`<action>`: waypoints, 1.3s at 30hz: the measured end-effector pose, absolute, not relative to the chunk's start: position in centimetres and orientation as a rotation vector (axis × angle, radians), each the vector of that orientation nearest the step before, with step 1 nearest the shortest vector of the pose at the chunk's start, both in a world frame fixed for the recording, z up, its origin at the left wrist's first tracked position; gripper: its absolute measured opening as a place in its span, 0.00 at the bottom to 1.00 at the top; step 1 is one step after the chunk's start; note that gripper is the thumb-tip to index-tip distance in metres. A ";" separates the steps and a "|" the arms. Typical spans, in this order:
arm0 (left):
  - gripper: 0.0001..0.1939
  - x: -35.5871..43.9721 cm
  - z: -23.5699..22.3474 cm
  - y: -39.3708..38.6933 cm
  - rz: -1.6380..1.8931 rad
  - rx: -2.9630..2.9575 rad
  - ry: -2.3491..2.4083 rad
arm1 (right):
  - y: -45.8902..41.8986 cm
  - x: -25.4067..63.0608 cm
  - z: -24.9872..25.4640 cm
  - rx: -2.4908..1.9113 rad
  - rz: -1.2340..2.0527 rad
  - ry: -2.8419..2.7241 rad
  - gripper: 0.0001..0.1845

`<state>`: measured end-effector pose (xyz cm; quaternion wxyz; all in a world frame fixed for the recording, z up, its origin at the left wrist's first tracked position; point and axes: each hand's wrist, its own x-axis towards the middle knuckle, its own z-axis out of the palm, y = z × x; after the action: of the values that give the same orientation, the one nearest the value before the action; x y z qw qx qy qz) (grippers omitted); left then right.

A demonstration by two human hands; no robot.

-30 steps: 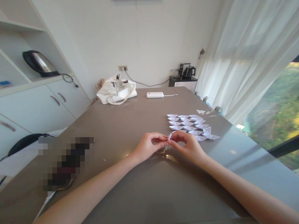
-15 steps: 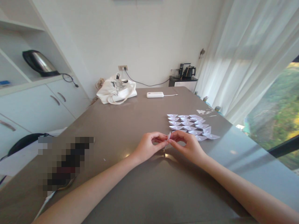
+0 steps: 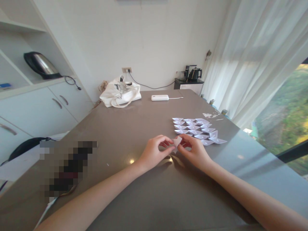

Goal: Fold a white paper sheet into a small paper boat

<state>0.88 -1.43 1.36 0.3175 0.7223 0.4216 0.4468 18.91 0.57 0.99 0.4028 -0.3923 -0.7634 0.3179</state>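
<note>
My left hand [image 3: 154, 151] and my right hand [image 3: 195, 150] meet over the middle of the grey table [image 3: 134, 128]. Both pinch a small folded piece of white paper [image 3: 177, 141] between thumbs and fingertips, just above the tabletop. Its flat triangular face is turned toward me. Just beyond my right hand, several small folded white paper boats [image 3: 196, 129] lie in rows on the table.
A white handbag [image 3: 119, 93] and a white power bank [image 3: 159, 98] with a cable sit at the table's far end. A blurred dark object [image 3: 67, 166] lies at the left. Cabinets with a kettle [image 3: 40, 65] stand left; curtains and a window are right.
The folded paper has turned from edge-on to showing its flat triangular face, and my fingers have shifted slightly around it. Both hands stay in the same spot.
</note>
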 end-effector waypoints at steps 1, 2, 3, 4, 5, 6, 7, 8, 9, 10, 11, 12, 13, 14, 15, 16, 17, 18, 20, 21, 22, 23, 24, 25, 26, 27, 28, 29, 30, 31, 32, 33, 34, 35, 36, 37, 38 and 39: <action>0.05 0.9 1.4 -1.5 1.173 1.929 1.109 | 0.6 18.9 0.9 -0.992 0.831 -1.915 0.07; 0.05 0.9 1.4 -1.5 1.173 1.950 1.112 | 0.6 18.8 0.9 -0.991 0.869 -1.898 0.07; 0.05 0.9 1.3 -1.5 1.177 1.962 1.116 | 0.6 18.8 0.9 -0.985 0.918 -1.878 0.08; 0.05 0.8 1.3 -1.4 1.182 1.964 1.119 | 0.7 18.8 0.9 -0.975 0.974 -1.853 0.08; 0.06 0.7 1.2 -1.3 1.190 1.956 1.119 | 0.7 18.7 0.9 -0.960 1.035 -1.825 0.08; 0.08 0.6 1.0 -1.2 1.200 1.939 1.115 | 0.8 18.7 0.9 -0.941 1.097 -1.796 0.08; 0.10 0.5 0.9 -1.0 1.209 1.919 1.109 | 0.9 18.7 0.9 -0.919 1.158 -1.769 0.08; 0.12 0.3 0.8 -0.9 1.212 1.902 1.101 | 1.0 18.7 0.9 -0.901 1.212 -1.746 0.08; 0.13 0.2 0.7 -0.8 1.210 1.893 1.094 | 1.1 18.7 1.0 -0.889 1.261 -1.730 0.08; 0.13 0.1 0.7 -0.6 1.203 1.890 1.088 | 1.2 18.7 1.0 -0.883 1.303 -1.719 0.09; 0.12 0.0 0.7 -0.5 1.195 1.892 1.084 | 1.3 18.7 1.1 -0.881 1.340 -1.708 0.10; 0.11 -0.2 0.8 -0.5 1.186 1.897 1.078 | 1.4 18.7 1.1 -0.882 1.376 -1.697 0.11; 0.10 -0.2 0.9 -0.4 1.181 1.900 1.072 | 1.4 18.7 1.2 -0.884 1.408 -1.684 0.13; 0.09 -0.3 1.0 -0.4 1.181 1.901 1.067 | 1.4 18.7 1.2 -0.883 1.437 -1.672 0.14; 0.08 -0.3 1.1 -0.4 1.185 1.903 1.063 | 1.4 18.7 1.3 -0.880 1.460 -1.660 0.14; 0.07 -0.4 1.2 -0.5 1.190 1.907 1.061 | 1.3 18.7 1.3 -0.877 1.476 -1.652 0.15; 0.07 -0.4 1.3 -0.5 1.192 1.914 1.059 | 1.3 18.7 1.4 -0.876 1.487 -1.646 0.15; 0.07 -0.4 1.3 -0.5 1.194 1.920 1.059 | 1.3 18.7 1.4 -0.877 1.491 -1.642 0.15; 0.07 -0.4 1.4 -0.6 1.198 1.932 1.067 | 1.2 18.7 1.4 -0.887 1.495 -1.634 0.16; 0.07 -0.4 1.3 -0.6 1.199 1.937 1.073 | 1.1 18.7 1.5 -0.892 1.501 -1.625 0.17; 0.06 -0.4 1.3 -0.6 1.200 1.941 1.079 | 1.1 18.7 1.5 -0.897 1.510 -1.615 0.18; 0.06 -0.5 1.2 -0.6 1.204 1.946 1.083 | 1.1 18.7 1.5 -0.902 1.521 -1.603 0.19; 0.06 -0.5 1.2 -0.6 1.208 1.950 1.084 | 1.0 18.7 1.5 -0.908 1.531 -1.591 0.20; 0.06 -0.5 1.1 -0.6 1.212 1.954 1.082 | 1.0 18.6 1.5 -0.915 1.541 -1.582 0.20; 0.05 -0.5 1.1 -0.6 1.213 1.961 1.077 | 1.0 18.6 1.5 -0.922 1.550 -1.574 0.21; 0.05 -0.6 1.1 -0.6 1.211 1.974 1.069 | 1.0 18.6 1.4 -0.929 1.559 -1.567 0.21; 0.05 -0.5 1.2 -0.6 1.205 1.991 1.057 | 1.0 18.7 1.3 -0.937 1.567 -1.561 0.21; 0.05 -0.5 1.2 -0.7 1.195 2.010 1.046 | 1.0 18.7 1.2 -0.945 1.577 -1.561 0.22; 0.05 -0.5 1.3 -0.7 1.187 2.030 1.038 | 1.0 18.7 1.2 -0.951 1.585 -1.563 0.23; 0.05 -0.4 1.4 -0.8 1.181 2.048 1.033 | 1.0 18.7 1.1 -0.956 1.590 -1.569 0.23; 0.04 -0.3 1.4 -0.9 1.177 2.061 1.033 | 0.9 18.7 1.0 -0.959 1.590 -1.578 0.23; 0.04 -0.3 1.5 -0.9 1.177 2.066 1.036 | 0.9 18.7 1.0 -0.963 1.586 -1.589 0.24; 0.04 -0.2 1.5 -1.0 1.178 2.066 1.040 | 0.9 18.7 1.0 -0.968 1.579 -1.601 0.23; 0.05 -0.1 1.6 -1.1 1.180 2.060 1.043 | 0.9 18.7 1.0 -0.973 1.570 -1.611 0.23; 0.05 -0.1 1.5 -1.1 1.180 2.049 1.047 | 0.9 18.7 1.1 -0.981 1.561 -1.622 0.23; 0.05 0.0 1.5 -1.1 1.180 2.028 1.053 | 0.9 18.6 1.1 -0.988 1.554 -1.636 0.22; 0.05 0.1 1.4 -1.1 1.182 1.993 1.060 | 0.9 18.6 1.1 -0.993 1.549 -1.647 0.21; 0.05 0.1 1.4 -1.1 1.183 1.944 1.066 | 0.9 18.6 1.1 -0.992 1.544 -1.655 0.21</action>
<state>0.12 -1.08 1.35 0.3090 0.7358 0.4033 0.4478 18.58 0.91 1.09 0.3290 -0.3792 -0.6323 0.5901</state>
